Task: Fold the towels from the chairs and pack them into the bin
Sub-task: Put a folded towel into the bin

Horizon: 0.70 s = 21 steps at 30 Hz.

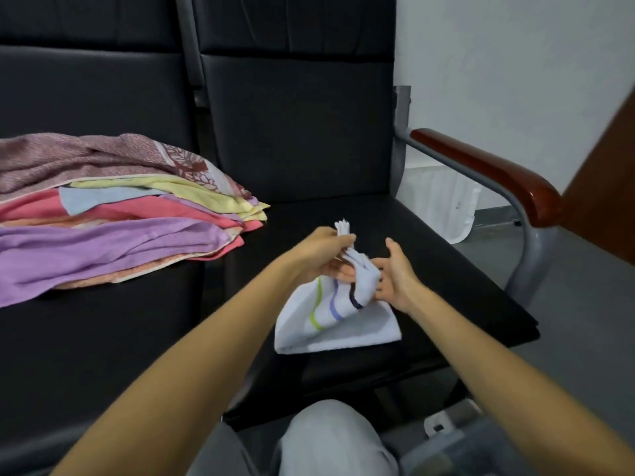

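Head: left hand (322, 257) pinches white towel (343, 321) top; right hand (396, 274) touches side.

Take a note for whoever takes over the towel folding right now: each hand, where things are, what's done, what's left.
Left hand pinches the bunched top of the white striped towel; right hand is open, fingers against its side.
The towel's lower part rests on the right chair seat. The coloured towel pile lies loosely stacked on the left chair seat.
Done: nothing visibly packed. Left: fold this towel, then the pile, pack all into the clear container at lower right, probably the bin.
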Motion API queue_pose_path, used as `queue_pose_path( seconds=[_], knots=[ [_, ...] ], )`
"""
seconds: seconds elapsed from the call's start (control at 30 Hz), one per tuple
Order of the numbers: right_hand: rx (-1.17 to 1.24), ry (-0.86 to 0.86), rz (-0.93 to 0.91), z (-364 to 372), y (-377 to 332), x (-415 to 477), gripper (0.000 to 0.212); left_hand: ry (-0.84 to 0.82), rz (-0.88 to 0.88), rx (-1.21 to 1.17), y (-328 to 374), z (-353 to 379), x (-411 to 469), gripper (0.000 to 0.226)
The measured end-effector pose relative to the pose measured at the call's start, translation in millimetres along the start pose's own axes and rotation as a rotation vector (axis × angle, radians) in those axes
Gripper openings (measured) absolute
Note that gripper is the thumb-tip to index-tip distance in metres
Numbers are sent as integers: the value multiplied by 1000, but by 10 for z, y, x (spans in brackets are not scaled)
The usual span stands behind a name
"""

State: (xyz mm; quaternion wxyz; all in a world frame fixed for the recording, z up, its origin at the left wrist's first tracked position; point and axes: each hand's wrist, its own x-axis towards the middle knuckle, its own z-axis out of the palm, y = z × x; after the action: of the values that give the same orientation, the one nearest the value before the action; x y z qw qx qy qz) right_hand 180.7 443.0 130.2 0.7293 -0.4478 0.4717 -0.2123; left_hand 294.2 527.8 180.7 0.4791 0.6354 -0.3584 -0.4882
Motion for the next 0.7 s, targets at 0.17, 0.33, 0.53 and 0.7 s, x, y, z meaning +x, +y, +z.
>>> queue_pose_path(
  seconds=[0.17, 0.33, 0.53, 0.7],
  knots=[
    [-477, 42, 6, -240, -64, 47, 39, 287, 105, 84, -347, 10, 191, 29],
    [-717, 142, -192, -104, -37, 109, 14, 336, 264, 450, -533, -181, 194, 32],
    [-1243, 315, -443, -61, 249, 88, 36, 313, 368, 1054, -1022, -227, 220, 71],
    [-1320, 411, -440, -84, 269, -18, 43, 593, 85, 1162, -961, -271, 32, 36]
  ],
)
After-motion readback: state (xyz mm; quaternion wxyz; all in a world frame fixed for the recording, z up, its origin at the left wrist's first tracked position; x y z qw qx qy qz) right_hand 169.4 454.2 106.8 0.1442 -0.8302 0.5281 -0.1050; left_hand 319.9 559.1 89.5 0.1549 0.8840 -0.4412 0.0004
